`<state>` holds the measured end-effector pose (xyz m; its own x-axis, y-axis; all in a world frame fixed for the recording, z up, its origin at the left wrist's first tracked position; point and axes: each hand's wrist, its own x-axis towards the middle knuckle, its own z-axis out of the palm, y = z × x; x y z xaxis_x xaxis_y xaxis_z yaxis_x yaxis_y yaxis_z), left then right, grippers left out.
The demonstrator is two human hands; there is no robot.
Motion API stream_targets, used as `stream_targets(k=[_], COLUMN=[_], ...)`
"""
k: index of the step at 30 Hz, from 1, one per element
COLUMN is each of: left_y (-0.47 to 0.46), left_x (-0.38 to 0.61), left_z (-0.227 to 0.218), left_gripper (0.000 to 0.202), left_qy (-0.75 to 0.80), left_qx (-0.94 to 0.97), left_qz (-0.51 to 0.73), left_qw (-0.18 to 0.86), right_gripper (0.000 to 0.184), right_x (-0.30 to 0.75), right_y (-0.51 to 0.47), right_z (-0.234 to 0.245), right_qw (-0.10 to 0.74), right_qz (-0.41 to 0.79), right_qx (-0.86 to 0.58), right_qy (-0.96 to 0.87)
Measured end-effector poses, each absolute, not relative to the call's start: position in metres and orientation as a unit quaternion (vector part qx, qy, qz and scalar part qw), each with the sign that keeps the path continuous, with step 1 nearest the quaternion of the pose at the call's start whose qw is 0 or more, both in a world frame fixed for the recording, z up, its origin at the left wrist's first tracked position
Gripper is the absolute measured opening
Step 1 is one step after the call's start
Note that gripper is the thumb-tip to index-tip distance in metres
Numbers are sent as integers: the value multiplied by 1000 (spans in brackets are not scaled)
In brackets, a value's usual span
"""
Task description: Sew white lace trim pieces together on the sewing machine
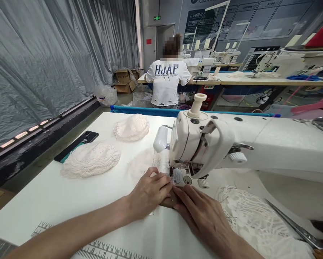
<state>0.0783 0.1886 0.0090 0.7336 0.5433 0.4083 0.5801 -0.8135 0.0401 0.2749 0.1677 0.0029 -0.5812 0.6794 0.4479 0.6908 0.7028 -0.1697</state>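
Note:
Both hands meet just in front of the needle of a white sewing machine (196, 144). My left hand (153, 189) is closed, fingers curled and pinching at the edge of a brown piece of fabric (167, 203). From the right, my right hand (201, 208) grips the same brown piece, its fingers long and close together. My fingers hide most of that piece and the spot under the presser foot (171, 172). A sheer pale lace piece (141, 163) lies flat just beyond my left hand, by the needle plate.
Stacked lace pieces (91, 160) lie at left, partly over a dark phone-like object (90, 136); another pale pile (131, 127) sits behind. At right are white lace pieces (248, 212) and scissors (293, 223). A ruler (104, 250) marks the front edge. Ahead, a person (165, 79) sits facing away.

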Motion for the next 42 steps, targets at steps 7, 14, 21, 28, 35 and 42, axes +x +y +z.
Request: stream_targets(k=[7, 14, 21, 28, 35, 42], left_y=[188, 188, 191, 202, 208, 199], left_x=[76, 77, 78, 76, 72, 71], left_z=[3, 4, 3, -3, 2, 0], left_gripper=[20, 18, 16, 17, 18, 24], left_qy=[-300, -308, -313, -324, -337, -347], left_qx=[-924, -920, -920, -910, -904, -909], left_qz=[-224, -228, -224, -245, -248, -213], left_qw=[76, 77, 78, 83, 82, 87], right_gripper=[37, 38, 39, 37, 37, 33], right_x=[275, 274, 274, 273, 273, 282], right_y=[169, 169, 169, 170, 172, 177], right_z=[1, 5, 3, 4, 2, -1], right_qw=[245, 235, 237, 240, 247, 255], right_qz=[-32, -27, -39, -56, -65, -40], right_qx=[-375, -376, -373, -375, -381, -366], right_qy=[-893, -896, -896, -894, -889, -894])
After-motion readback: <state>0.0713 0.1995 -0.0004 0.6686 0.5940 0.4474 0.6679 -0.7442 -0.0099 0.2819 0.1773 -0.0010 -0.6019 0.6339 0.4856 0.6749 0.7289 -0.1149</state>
